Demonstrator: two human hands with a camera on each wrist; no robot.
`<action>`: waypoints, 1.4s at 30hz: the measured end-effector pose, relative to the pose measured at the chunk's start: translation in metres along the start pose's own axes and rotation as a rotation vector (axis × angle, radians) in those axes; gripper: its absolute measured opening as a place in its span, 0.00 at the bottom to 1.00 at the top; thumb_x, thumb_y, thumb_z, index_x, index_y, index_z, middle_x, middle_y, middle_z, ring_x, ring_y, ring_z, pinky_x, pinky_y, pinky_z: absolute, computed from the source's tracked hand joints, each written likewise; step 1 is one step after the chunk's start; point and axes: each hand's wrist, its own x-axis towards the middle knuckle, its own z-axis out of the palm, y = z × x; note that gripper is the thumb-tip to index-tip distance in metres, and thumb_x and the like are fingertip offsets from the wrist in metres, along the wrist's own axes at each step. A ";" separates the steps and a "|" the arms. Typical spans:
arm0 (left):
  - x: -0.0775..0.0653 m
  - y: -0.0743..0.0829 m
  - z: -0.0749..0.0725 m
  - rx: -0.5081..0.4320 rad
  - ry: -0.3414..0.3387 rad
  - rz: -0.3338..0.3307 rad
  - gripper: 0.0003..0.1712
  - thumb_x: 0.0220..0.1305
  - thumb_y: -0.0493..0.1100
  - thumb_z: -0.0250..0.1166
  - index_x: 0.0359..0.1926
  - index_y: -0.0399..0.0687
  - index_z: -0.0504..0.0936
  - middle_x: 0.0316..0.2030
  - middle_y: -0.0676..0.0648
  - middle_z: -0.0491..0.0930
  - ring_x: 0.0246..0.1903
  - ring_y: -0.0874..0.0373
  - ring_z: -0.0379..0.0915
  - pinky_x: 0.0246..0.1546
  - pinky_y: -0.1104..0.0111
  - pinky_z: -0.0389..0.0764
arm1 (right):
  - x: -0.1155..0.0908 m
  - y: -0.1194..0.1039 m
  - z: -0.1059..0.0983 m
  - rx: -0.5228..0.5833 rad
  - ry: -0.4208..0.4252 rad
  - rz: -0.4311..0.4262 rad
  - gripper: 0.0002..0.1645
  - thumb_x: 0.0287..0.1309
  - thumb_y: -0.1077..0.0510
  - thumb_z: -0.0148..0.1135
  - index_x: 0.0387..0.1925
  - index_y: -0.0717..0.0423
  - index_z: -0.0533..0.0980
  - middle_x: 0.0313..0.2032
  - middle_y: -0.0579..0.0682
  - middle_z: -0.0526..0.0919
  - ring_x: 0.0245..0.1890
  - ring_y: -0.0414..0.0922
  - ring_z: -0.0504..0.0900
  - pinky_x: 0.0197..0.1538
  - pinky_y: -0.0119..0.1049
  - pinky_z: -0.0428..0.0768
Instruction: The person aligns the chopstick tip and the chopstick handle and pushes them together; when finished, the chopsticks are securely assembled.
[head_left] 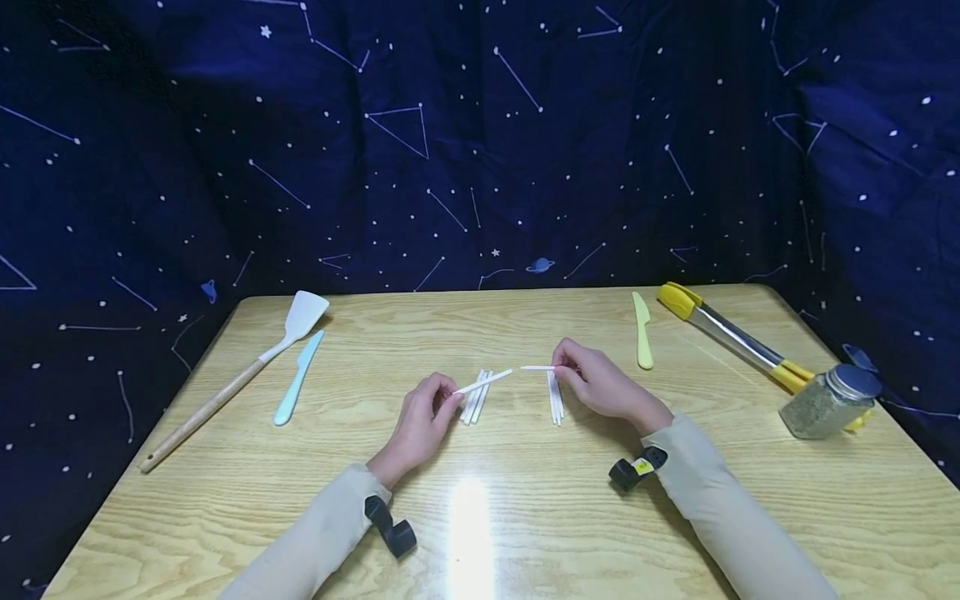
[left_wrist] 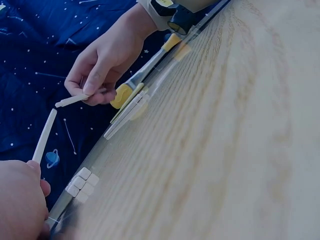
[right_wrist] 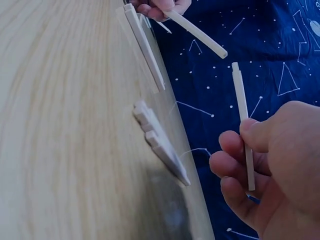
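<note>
My left hand (head_left: 429, 410) pinches a thin white stick (head_left: 483, 382) that points up and right, also seen as the white stick (left_wrist: 44, 135) in the left wrist view. My right hand (head_left: 592, 379) pinches a second white stick (head_left: 537, 367) pointing left, the same white stick (right_wrist: 243, 112) showing in the right wrist view. The two stick tips nearly meet above the wooden table (head_left: 525, 517). A small pile of sticks (head_left: 476, 398) lies by the left hand, and another pile of sticks (head_left: 554, 398) lies under the right hand.
A wooden-handled white spatula (head_left: 240, 375) and a light blue plastic knife (head_left: 297, 377) lie at the left. A yellow-green plastic knife (head_left: 642, 331), yellow-tipped metal tongs (head_left: 738, 342) and a glass spice jar (head_left: 828, 402) are at the right. Dark star-patterned cloth (head_left: 480, 142) hangs behind.
</note>
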 end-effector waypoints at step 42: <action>-0.003 0.006 0.000 -0.055 -0.037 0.031 0.04 0.67 0.36 0.59 0.36 0.39 0.73 0.23 0.52 0.66 0.22 0.65 0.59 0.22 0.78 0.61 | -0.001 -0.022 -0.005 -0.036 0.025 -0.115 0.04 0.62 0.69 0.57 0.34 0.59 0.76 0.31 0.53 0.81 0.28 0.39 0.71 0.32 0.31 0.73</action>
